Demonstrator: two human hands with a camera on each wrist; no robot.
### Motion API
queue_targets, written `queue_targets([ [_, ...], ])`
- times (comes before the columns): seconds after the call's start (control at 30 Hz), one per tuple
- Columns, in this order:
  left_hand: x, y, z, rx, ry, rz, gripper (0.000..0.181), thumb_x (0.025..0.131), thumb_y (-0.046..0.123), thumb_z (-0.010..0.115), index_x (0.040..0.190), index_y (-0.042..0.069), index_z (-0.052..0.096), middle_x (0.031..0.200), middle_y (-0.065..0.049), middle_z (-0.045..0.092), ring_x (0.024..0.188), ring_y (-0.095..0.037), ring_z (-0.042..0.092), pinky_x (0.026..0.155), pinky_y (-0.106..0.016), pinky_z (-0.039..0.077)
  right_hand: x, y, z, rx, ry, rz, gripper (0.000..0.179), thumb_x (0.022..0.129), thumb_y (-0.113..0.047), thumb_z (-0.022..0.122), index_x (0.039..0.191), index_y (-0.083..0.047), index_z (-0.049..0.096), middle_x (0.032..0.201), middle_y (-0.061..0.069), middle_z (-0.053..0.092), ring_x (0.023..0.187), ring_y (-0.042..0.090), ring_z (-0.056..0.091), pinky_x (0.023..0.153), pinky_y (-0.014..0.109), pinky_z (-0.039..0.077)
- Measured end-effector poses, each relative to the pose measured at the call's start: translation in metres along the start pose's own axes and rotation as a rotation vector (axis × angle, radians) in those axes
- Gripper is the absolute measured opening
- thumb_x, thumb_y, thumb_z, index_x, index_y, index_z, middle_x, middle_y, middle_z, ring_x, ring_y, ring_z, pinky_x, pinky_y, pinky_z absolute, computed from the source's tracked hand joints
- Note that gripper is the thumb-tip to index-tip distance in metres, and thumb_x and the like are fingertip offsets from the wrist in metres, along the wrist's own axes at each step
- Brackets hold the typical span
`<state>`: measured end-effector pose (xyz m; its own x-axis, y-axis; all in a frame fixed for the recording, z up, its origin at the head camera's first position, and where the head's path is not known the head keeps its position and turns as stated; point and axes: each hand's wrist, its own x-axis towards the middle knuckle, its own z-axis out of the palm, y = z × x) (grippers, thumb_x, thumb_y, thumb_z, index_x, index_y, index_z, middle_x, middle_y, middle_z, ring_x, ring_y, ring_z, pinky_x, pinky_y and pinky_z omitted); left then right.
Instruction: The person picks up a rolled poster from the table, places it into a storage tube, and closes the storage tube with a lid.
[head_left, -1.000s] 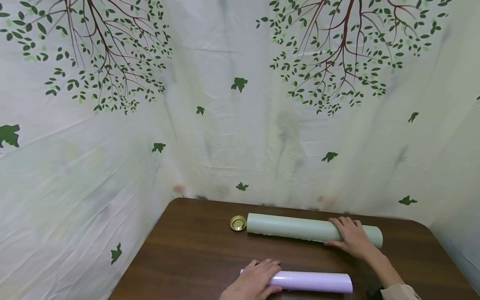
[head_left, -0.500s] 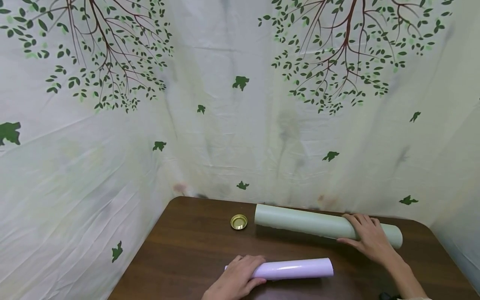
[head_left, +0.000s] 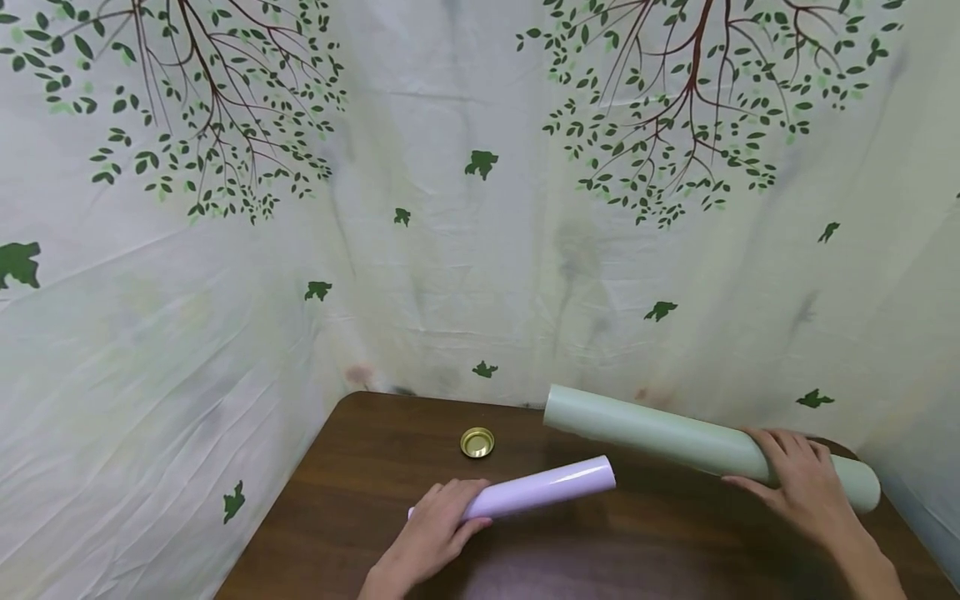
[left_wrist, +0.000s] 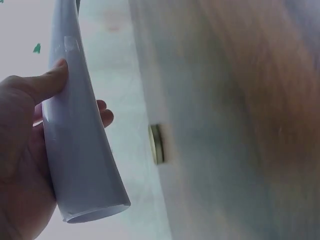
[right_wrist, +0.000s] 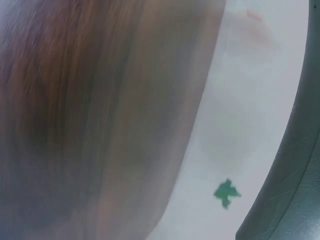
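Lilac roll (head_left: 542, 488) and pale green roll (head_left: 652, 429) held above brown table (head_left: 337, 508)

Left hand (head_left: 431, 527) grips lilac roll near its left end, thumb and fingers around it. Right hand (head_left: 804, 487) grips pale green roll near its right end. Rolls apart. Gold dish (head_left: 477, 442) on table, near back edge.

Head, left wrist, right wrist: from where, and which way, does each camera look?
Head: on the head, facing forward and down at the table; left hand and right hand show.
Left wrist: on that wrist, facing the purple roll; left hand shows.
Right wrist: on that wrist, facing table and green roll; no hand shows.
Head and left wrist both show the gold dish.
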<state>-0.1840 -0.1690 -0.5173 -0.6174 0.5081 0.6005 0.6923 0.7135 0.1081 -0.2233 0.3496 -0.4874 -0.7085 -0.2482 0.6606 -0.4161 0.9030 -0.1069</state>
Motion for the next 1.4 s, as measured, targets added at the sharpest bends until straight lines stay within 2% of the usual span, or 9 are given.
queue_targets([
  [0.17,-0.001,-0.014,-0.009,0.052,0.026,-0.016,0.046,0.085,0.030,0.083,0.123,0.010,0.068,0.104,0.006,0.071,0.093,-0.009,0.064,0.075,-0.026,0.047,-0.007,0.010,-0.010,-0.023,0.046,0.002,0.086,0.056,-0.060,0.091,0.125,-0.015,0.066,0.109,0.013,0.067,0.102,0.036,0.059,0.079,0.057,0.038],
  [0.4,-0.004,-0.032,-0.021,0.081,0.036,-0.063,0.046,0.083,0.027,0.085,0.121,0.007,0.070,0.103,0.003,0.071,0.094,-0.012,0.064,0.076,-0.031,0.050,-0.015,0.021,-0.020,-0.062,0.058,0.016,0.092,0.058,-0.072,0.085,0.128,-0.015,0.065,0.114,0.017,0.066,0.101,0.040,0.058,0.081,0.060,0.037],
  [0.53,-0.006,-0.044,-0.027,0.095,0.023,-0.086,0.045,0.082,0.023,0.087,0.121,0.007,0.070,0.103,0.004,0.071,0.094,-0.012,0.064,0.076,-0.032,0.050,-0.020,0.025,-0.022,-0.080,0.084,0.009,0.098,0.070,-0.092,0.055,0.125,-0.012,0.065,0.113,0.021,0.065,0.099,0.042,0.057,0.081,0.061,0.036],
  [0.6,-0.007,-0.052,-0.032,0.109,0.023,-0.101,0.046,0.081,0.021,0.088,0.121,0.008,0.070,0.103,0.003,0.071,0.094,-0.013,0.064,0.075,-0.032,0.049,-0.021,0.025,-0.022,-0.085,0.102,-0.003,0.101,0.075,-0.096,0.041,0.123,-0.011,0.066,0.111,0.022,0.066,0.098,0.043,0.057,0.081,0.061,0.036],
  [0.7,-0.008,-0.063,-0.040,0.128,0.028,-0.126,0.047,0.080,0.019,0.088,0.122,0.006,0.070,0.102,0.001,0.071,0.094,-0.016,0.064,0.075,-0.034,0.049,-0.023,0.025,-0.022,-0.093,0.115,-0.015,0.103,0.077,-0.096,0.033,0.122,-0.010,0.067,0.110,0.021,0.066,0.097,0.043,0.058,0.080,0.061,0.036],
  [0.87,-0.007,-0.077,-0.050,0.144,0.022,-0.156,0.049,0.082,0.019,0.086,0.126,0.004,0.069,0.105,-0.003,0.072,0.098,-0.021,0.067,0.078,-0.038,0.050,-0.022,0.024,-0.022,-0.074,0.077,-0.009,0.100,0.072,-0.095,0.044,0.124,-0.012,0.066,0.112,0.020,0.065,0.098,0.042,0.057,0.081,0.062,0.037],
  [1.07,-0.002,-0.084,-0.052,0.111,0.010,-0.161,0.050,0.084,0.019,0.085,0.130,0.008,0.070,0.107,-0.002,0.073,0.100,-0.020,0.067,0.078,-0.038,0.049,-0.018,0.020,-0.018,-0.056,0.070,-0.026,0.096,0.071,-0.093,0.052,0.124,-0.014,0.067,0.109,0.015,0.066,0.096,0.040,0.058,0.081,0.062,0.039],
  [1.2,0.003,-0.086,-0.053,0.089,-0.007,-0.163,0.051,0.084,0.019,0.085,0.132,0.012,0.069,0.108,-0.001,0.073,0.100,-0.019,0.068,0.078,-0.037,0.048,-0.015,0.016,-0.017,-0.004,0.064,-0.028,0.090,0.063,-0.076,0.078,0.127,-0.014,0.068,0.111,0.014,0.066,0.100,0.037,0.057,0.084,0.059,0.037],
  [1.4,0.011,-0.086,-0.055,0.066,-0.027,-0.171,0.052,0.085,0.019,0.085,0.134,0.016,0.069,0.108,0.000,0.073,0.101,-0.019,0.068,0.081,-0.038,0.046,-0.011,0.009,-0.013,0.012,0.040,-0.049,0.088,0.056,-0.057,0.089,0.129,-0.014,0.066,0.110,0.013,0.065,0.098,0.036,0.058,0.081,0.058,0.037],
])
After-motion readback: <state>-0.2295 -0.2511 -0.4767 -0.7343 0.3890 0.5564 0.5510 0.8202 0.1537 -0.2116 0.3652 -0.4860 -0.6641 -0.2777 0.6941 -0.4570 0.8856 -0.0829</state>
